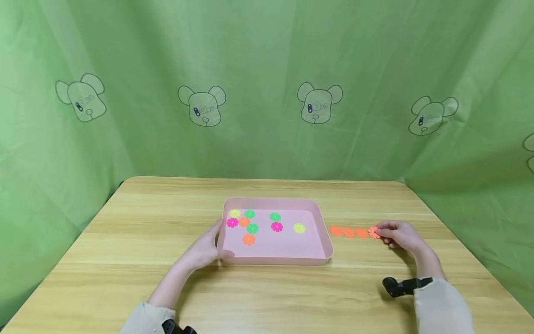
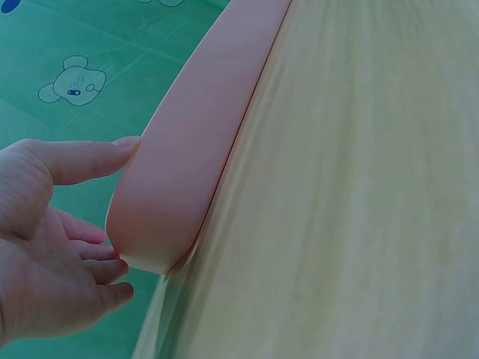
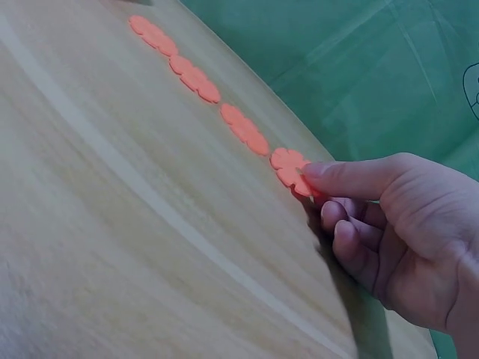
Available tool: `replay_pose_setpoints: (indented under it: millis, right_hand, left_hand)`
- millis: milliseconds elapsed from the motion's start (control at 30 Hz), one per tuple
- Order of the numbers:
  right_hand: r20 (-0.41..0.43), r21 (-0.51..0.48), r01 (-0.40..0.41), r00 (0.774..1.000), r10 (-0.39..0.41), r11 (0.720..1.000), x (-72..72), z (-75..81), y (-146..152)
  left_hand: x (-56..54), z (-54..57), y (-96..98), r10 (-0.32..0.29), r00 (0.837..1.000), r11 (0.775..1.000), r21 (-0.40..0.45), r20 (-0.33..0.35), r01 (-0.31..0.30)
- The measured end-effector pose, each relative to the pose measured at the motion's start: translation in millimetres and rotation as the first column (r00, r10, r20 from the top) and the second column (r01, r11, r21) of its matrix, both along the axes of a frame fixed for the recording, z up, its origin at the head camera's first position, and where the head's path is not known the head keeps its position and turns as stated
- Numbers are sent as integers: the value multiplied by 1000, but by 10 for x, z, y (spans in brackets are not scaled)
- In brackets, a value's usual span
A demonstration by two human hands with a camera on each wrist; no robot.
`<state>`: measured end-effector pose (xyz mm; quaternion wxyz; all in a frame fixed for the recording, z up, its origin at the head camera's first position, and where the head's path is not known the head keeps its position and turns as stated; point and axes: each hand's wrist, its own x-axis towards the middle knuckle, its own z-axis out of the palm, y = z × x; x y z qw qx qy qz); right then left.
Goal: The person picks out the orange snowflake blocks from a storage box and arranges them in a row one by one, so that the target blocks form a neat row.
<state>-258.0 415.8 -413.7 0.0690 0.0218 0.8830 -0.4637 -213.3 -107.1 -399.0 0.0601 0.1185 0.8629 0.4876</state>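
A pink tray (image 1: 275, 260) lies on the table with several flower-shaped plastic discs in it: pink, green, yellow and orange. My left hand (image 1: 204, 249) holds its near left corner, thumb at the front wall and fingers along the left side. In the left wrist view that thumb (image 2: 93, 161) touches the wall's upper edge. To the right of the tray, my right hand (image 1: 401, 237) pinches an orange flower disc (image 3: 290, 170) between thumb and fingers, slightly tilted at the row's right end. Three more orange discs (image 3: 194, 79) lie flat in that row.
A wood-grain table (image 1: 267, 297) carries everything. Behind it and at both sides hangs a green curtain (image 1: 267, 153) printed with bear heads. Black camera mounts (image 1: 402, 286) sit on both wrists.
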Motion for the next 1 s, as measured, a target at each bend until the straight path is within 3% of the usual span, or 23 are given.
replay_pose_setpoints:
  millis: [300, 633, 833, 1000]
  right_hand:
    - [-20, 9, 5, 1000, -5, 1000, 8, -32, 11]
    - [-41, -46, -3, 999, 2, 999, -2, -47, 45]
    - [-32, -63, -8, 999, 6, 998, 22, 14, 49]
    - [-82, -15, -33, 996, 32, 999, 0, 143, 9]
  left_hand:
    - [9, 1, -4, -4, 1000, 1000, -3, 7, 4]
    - [12, -3, -2, -3, 1000, 1000, 1, 13, 3]
    - [12, 2, -5, 3, 1000, 1000, -6, 17, -3]
    - [3, 0, -5, 8, 1000, 1000, -3, 21, -8]
